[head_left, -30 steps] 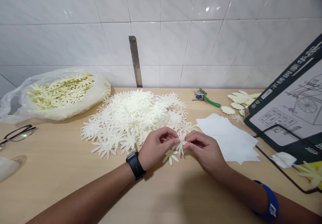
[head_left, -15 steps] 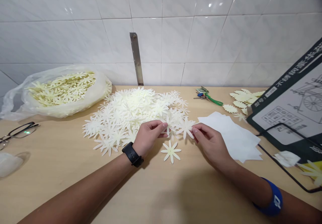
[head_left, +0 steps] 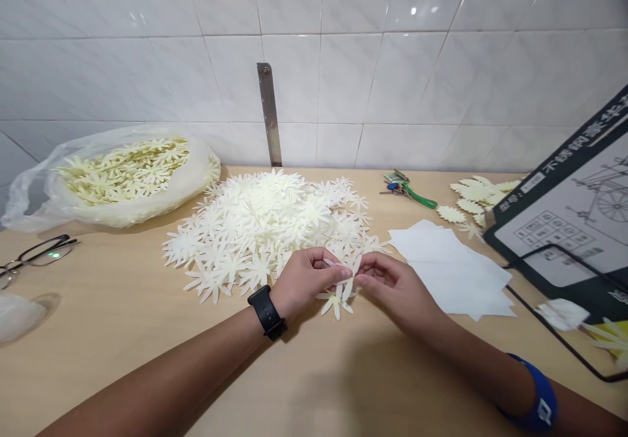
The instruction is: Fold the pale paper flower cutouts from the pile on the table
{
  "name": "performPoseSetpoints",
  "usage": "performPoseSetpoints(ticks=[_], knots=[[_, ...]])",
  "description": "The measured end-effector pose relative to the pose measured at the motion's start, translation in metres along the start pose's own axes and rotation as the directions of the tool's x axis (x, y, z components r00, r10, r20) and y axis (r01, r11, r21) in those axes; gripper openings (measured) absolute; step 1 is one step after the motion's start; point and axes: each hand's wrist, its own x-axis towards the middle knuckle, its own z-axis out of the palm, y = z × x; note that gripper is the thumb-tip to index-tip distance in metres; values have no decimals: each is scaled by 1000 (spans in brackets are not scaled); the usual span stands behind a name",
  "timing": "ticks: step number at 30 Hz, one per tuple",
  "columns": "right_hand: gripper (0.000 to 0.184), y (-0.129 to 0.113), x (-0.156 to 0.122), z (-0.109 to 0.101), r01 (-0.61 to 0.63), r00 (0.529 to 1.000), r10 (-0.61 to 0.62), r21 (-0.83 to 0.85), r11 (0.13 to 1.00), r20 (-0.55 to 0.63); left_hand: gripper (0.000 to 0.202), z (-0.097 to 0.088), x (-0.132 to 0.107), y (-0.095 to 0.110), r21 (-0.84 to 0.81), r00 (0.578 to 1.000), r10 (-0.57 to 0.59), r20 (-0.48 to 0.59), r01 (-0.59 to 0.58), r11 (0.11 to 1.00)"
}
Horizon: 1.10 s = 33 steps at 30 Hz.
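Observation:
My left hand (head_left: 308, 281), with a black watch on its wrist, pinches a pale petalled flower cutout (head_left: 348, 286) in front of a large pile. From the other side, my right hand (head_left: 392, 288) closes its thumb and forefinger on the held petals. The fingers hide whether one or two cutouts are between them. Just below, a single flower cutout (head_left: 335, 305) lies flat on the table, partly covered by my hands. The heap of white flower cutouts (head_left: 269, 221) spreads behind and to the left.
A plastic bag (head_left: 196, 192) of yellowish cutouts stands at the left, with eyeglasses (head_left: 42, 254) before it. White sheets (head_left: 454, 270) lie right of my hands. Keys with a green strap (head_left: 420, 197), leaf-like pieces (head_left: 478, 195) and a printed box (head_left: 564, 208) are farther right.
Both hands have come together and lower, closer to me. The cutout in my right hand has moved left to meet my left fingers, over the single flower on the table.

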Motion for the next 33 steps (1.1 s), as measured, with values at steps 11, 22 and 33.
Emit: performPoseSetpoints(ticks=[11,22,33], knots=[[29,3,0,1,-85,992,60,228,970,115,34,-1,-2,4,-41,984,20,176,-13,999],[24,4,8,-11,6,991,11,131,991,-130,27,-14,9,0,-9,993,122,-11,-122,993],[25,7,11,-14,10,950,-22,-39,999,-311,22,-8,5,2,-53,988,109,-107,-115,992]])
